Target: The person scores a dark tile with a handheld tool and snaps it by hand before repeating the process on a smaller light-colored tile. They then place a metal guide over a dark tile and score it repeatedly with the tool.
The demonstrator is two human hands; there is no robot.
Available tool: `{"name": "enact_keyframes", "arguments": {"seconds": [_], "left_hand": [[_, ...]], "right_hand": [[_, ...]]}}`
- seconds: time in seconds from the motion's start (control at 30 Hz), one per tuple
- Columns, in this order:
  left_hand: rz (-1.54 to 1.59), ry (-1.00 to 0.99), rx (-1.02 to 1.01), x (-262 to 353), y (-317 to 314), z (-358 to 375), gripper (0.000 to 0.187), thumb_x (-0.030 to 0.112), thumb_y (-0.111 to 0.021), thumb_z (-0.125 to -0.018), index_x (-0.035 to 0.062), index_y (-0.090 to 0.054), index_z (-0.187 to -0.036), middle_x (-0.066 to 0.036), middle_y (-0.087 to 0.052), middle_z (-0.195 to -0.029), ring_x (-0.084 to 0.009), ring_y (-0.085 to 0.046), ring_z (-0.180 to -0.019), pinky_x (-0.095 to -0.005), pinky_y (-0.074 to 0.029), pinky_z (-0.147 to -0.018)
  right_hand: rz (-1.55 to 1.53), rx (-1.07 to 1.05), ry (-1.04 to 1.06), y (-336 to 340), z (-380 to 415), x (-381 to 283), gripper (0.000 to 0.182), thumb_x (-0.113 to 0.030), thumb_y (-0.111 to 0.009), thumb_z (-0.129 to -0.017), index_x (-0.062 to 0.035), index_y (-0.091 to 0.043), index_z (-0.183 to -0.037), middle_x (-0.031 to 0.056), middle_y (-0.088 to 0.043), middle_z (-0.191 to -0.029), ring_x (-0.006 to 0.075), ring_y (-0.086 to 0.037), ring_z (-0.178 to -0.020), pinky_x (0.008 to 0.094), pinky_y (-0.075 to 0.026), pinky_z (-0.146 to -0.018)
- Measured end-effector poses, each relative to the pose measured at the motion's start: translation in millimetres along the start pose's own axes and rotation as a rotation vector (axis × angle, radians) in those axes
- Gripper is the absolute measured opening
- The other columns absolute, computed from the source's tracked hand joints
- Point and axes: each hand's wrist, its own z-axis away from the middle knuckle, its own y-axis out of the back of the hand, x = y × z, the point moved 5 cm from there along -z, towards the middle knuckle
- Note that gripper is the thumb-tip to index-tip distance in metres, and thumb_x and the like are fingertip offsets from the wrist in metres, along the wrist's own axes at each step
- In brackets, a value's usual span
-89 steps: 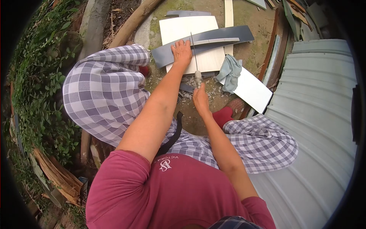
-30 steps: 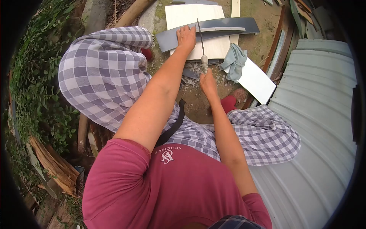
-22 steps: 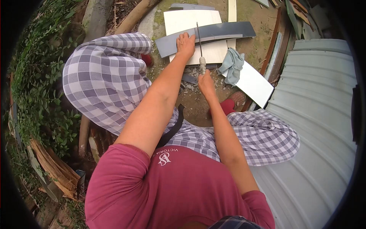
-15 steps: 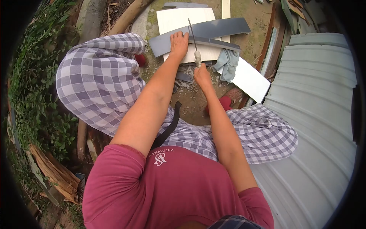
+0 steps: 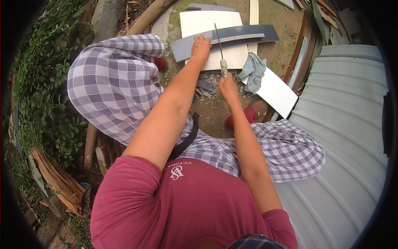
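My right hand [image 5: 228, 86] is closed round the pale, lumpy handle of a long thin-bladed tool [image 5: 219, 41], its dark point aimed away from me. The blade crosses over a narrow grey strip [image 5: 242, 39] that lies lengthwise on a wide dark grey board [image 5: 265, 32]. My left hand [image 5: 201, 49] is closed at the strip's near-left end, fingers curled and knuckles up, over the board. Beneath these, a cream panel [image 5: 195, 20] rests on the ground. To the right of the tool's handle a grey-green cloth [image 5: 253, 71] is bunched up.
A white panel [image 5: 275, 92] lies slanted under the cloth's edge. Small rubble [image 5: 209, 93] is scattered before my feet. Ribbed metal sheeting [image 5: 344, 124] runs along the right side, a log [image 5: 145, 18] lies at the upper left, and leafy plants [image 5: 49, 108] fill the left.
The narrow strip has turned, its right end swinging away from me so it now lies along the board. My view has shifted slightly; both hands keep their holds.
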Motion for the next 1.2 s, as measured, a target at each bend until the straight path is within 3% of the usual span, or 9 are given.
{"name": "enact_keyframes", "arguments": {"seconds": [0.07, 0.37, 0.5, 0.63, 0.73, 0.8, 0.9, 0.93, 1.2], "left_hand": [[-0.011, -0.011, 0.006, -2.7, -1.4, -3.8, 0.019, 0.016, -0.065, -0.077, 0.0031, -0.062, -0.091, -0.016, -0.053, -0.100, -0.0334, -0.050, -0.099, -0.0409, -0.048, -0.082], [-0.042, -0.015, -0.041, 0.5, -1.9, 0.9, 0.019, 0.017, -0.065, -0.077, 0.0047, -0.064, -0.092, -0.015, -0.053, -0.099, -0.0324, -0.050, -0.098, -0.0414, -0.046, -0.083], [0.005, 0.006, -0.045, -6.5, -1.5, -3.0, 0.019, 0.018, -0.065, -0.077, 0.0059, -0.063, -0.092, -0.016, -0.054, -0.096, -0.0348, -0.051, -0.096, -0.0430, -0.045, -0.082], [-0.015, -0.031, -0.035, -5.4, 4.3, -3.0, 0.020, 0.019, -0.065, -0.077, 0.0062, -0.063, -0.093, -0.016, -0.054, -0.096, -0.0350, -0.050, -0.097, -0.0414, -0.045, -0.083], [-0.016, 0.028, -0.108, -14.3, 9.9, 0.3, 0.021, 0.019, -0.064, -0.079, 0.0080, -0.063, -0.097, -0.016, -0.054, -0.100, -0.0343, -0.049, -0.101, -0.0465, -0.042, -0.085], [-0.090, 0.172, -0.113, -26.8, 13.1, 4.0, 0.029, 0.019, -0.064, -0.078, 0.0089, -0.060, -0.105, -0.017, -0.051, -0.107, -0.0341, -0.047, -0.104, -0.0537, -0.035, -0.092], [-0.249, 0.181, 0.010, -17.3, 16.1, 6.3, 0.040, 0.020, -0.066, -0.077, 0.0091, -0.054, -0.113, -0.017, -0.048, -0.113, -0.0346, -0.045, -0.108, -0.0601, -0.028, -0.097], [-0.178, 0.151, -0.031, -5.9, 20.4, 6.4, 0.048, 0.020, -0.068, -0.076, 0.0083, -0.049, -0.118, -0.017, -0.046, -0.117, -0.0353, -0.044, -0.112, -0.0597, -0.024, -0.101], [-0.007, 0.014, 0.034, 25.8, -8.4, -13.4, 0.043, 0.020, -0.065, -0.078, 0.0092, -0.049, -0.117, -0.018, -0.049, -0.118, -0.0358, -0.042, -0.116, -0.0598, -0.024, -0.100]], "right_hand": [[-0.054, 0.023, -0.007, -4.7, 28.8, 10.8, 0.032, -0.023, -0.046, -0.087, 0.0003, -0.041, -0.108, 0.0334, -0.058, -0.088, 0.0495, -0.056, -0.087, 0.0529, -0.043, -0.077], [-0.018, -0.005, 0.000, 1.8, 3.2, -0.9, 0.032, -0.021, -0.046, -0.087, 0.0013, -0.041, -0.110, 0.0335, -0.058, -0.090, 0.0489, -0.055, -0.088, 0.0524, -0.042, -0.078], [-0.090, -0.024, 0.004, -5.9, 42.9, 19.2, 0.032, -0.020, -0.045, -0.088, 0.0015, -0.042, -0.111, 0.0332, -0.057, -0.092, 0.0493, -0.054, -0.090, 0.0513, -0.042, -0.077], [-0.295, 0.032, 0.058, 27.1, 22.4, 19.9, 0.035, -0.024, -0.044, -0.090, 0.0015, -0.042, -0.114, 0.0301, -0.058, -0.095, 0.0482, -0.054, -0.091, 0.0502, -0.041, -0.078], [-0.316, 0.218, -0.006, 42.7, 21.3, 32.3, 0.036, -0.027, -0.042, -0.091, -0.0001, -0.043, -0.115, 0.0304, -0.057, -0.097, 0.0472, -0.054, -0.095, 0.0492, -0.041, -0.081], [-0.271, 0.215, -0.053, 42.7, 25.9, 36.5, 0.036, -0.027, -0.042, -0.091, -0.0015, -0.042, -0.117, 0.0302, -0.057, -0.099, 0.0469, -0.053, -0.096, 0.0493, -0.041, -0.082], [-0.212, 0.168, -0.094, 31.0, 25.4, 41.5, 0.037, -0.027, -0.043, -0.091, -0.0037, -0.042, -0.119, 0.0302, -0.058, -0.100, 0.0468, -0.054, -0.096, 0.0499, -0.041, -0.082], [-0.203, 0.141, -0.091, 26.7, 24.8, 39.8, 0.037, -0.028, -0.044, -0.090, -0.0045, -0.042, -0.120, 0.0304, -0.058, -0.099, 0.0469, -0.054, -0.096, 0.0504, -0.041, -0.082], [-0.127, 0.164, -0.029, 24.7, 41.6, 25.3, 0.036, -0.028, -0.045, -0.090, -0.0055, -0.044, -0.117, 0.0313, -0.058, -0.095, 0.0480, -0.055, -0.092, 0.0516, -0.042, -0.079]]}}
